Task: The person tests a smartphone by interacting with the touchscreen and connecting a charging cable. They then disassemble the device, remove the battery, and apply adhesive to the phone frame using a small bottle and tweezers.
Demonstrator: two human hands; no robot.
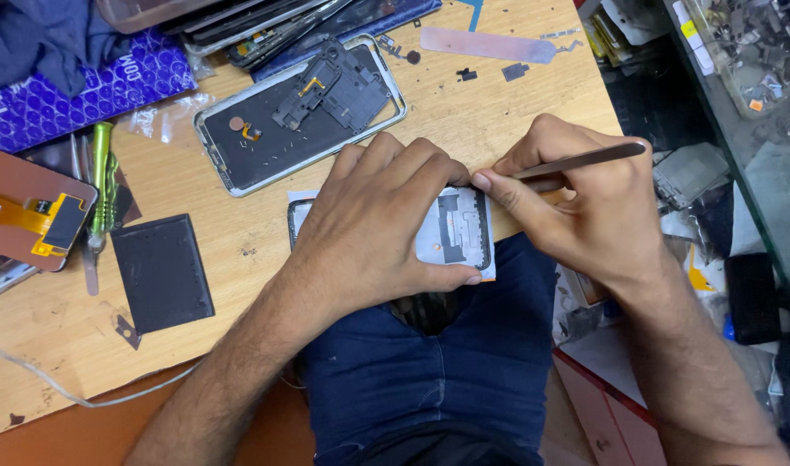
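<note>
Left hand (386,229) spread flat, pressing down white-backed opened phone (459,229) at wooden table edge (239,250); right hand (585,203) pinching slim metal tweezers (576,161), tip at phone's top edge.

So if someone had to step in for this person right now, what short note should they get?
Left hand: pressed flat on the opened phone, holding it at the near edge of the wooden table.
Right hand: pinching metal tweezers, tips at the phone's top right corner.
Nearby: a second phone frame lies open behind; a flat black battery and a green screwdriver lie to the left.
Done: the phone is open, insides showing.
Left: the tweezer work at that corner; what it grips is hidden.
</note>
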